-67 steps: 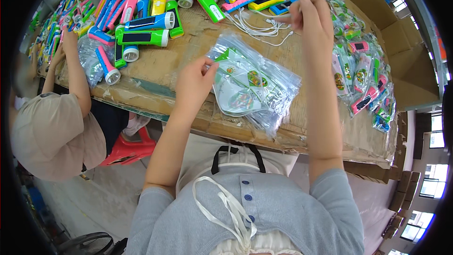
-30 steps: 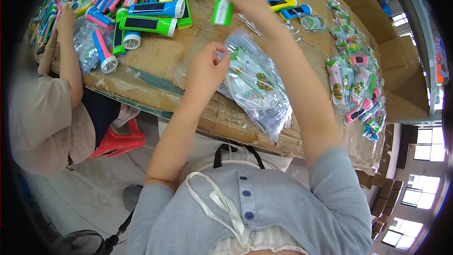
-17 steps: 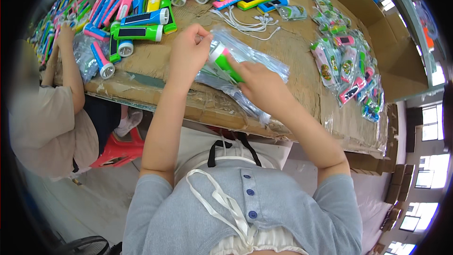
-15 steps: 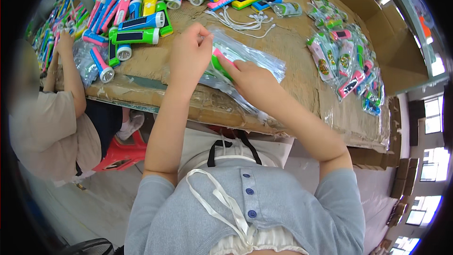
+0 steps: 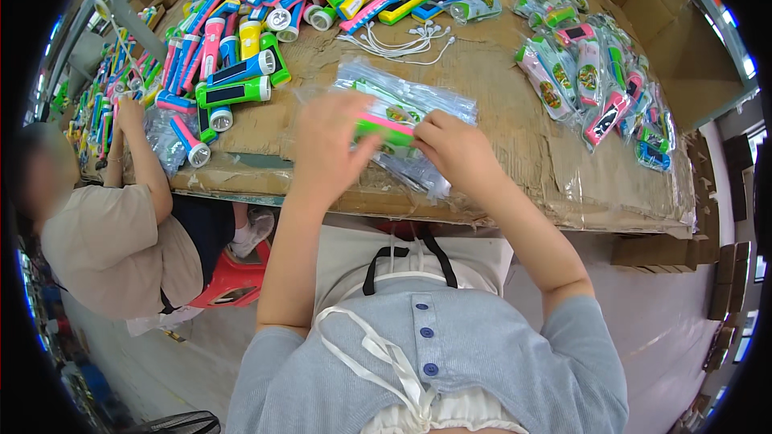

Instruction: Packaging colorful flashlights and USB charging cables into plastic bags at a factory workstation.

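Observation:
A pink and green flashlight (image 5: 388, 132) lies level between my hands, above a stack of clear plastic bags (image 5: 450, 102). My right hand (image 5: 460, 149) is closed, pinching the flashlight's right end between thumb and fingers. Around its left end is my left hand (image 5: 328, 141), thumb on the near side and fingers on the far side. Motion blurs those fingers, so I cannot tell whether they grip. Whether a bag covers the flashlight is unclear.
Loose coloured flashlights (image 5: 265, 0) are heaped at the back left. White cables (image 5: 406, 44) lie behind the bags. Bagged flashlights (image 5: 591, 72) form a pile on the right. At the left, a co-worker (image 5: 121, 233) sits on a red stool (image 5: 233, 285).
My left hand has come down toward the flashlight, which now lies nearly level instead of slanted. My right hand has shifted slightly to the right and holds its end.

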Motion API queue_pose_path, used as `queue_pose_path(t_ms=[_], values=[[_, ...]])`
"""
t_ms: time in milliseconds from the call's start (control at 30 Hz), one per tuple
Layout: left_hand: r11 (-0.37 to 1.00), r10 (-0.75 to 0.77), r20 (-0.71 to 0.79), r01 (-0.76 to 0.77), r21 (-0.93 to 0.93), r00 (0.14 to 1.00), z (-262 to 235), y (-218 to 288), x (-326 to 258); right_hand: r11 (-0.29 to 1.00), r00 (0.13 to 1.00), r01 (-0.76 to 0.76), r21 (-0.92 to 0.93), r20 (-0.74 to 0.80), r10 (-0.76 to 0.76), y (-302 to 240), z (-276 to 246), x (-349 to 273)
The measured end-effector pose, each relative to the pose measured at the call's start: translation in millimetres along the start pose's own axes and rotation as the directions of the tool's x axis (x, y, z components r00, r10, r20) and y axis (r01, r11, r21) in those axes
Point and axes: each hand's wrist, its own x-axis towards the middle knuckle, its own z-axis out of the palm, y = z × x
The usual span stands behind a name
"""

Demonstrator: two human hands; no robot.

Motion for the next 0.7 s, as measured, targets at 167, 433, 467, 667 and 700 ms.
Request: queue_pose_path(t_ms=[167,433,467,667,700], values=[[0.958,0.220,0.426,-0.111,-0.266,0.877,17.0,-4.6,-2.9,0.990,0.987,0.013,0.139,-0.159,0.010,-3.8,-10.5,21.3],[0.948,0.232,0.226,-0.169,-0.270,0.946,22.5,42.3,15.0,0.717,0.879,-0.201,0.667,-0.200,0.433,-8.0,3.0,-12.6],[0.959,0.230,0.335,-0.155,-0.237,0.914,27.2,44.7,10.6,0.756,0.885,-0.192,0.626,-0.222,0.409,-7.8,6.9,-15.9],[0.925,0.379,0.353,-0.361,-0.118,0.855,40.6,28.6,12.7,0.520,0.667,-0.432,0.737,-0.127,0.734,16.6,-22.0,-36.2],[0.933,0.353,0.359,-0.355,-0.063,0.864,40.2,15.9,15.7,0.664,0.638,-0.425,0.614,-0.318,0.702,37.1,-32.4,-46.3]])
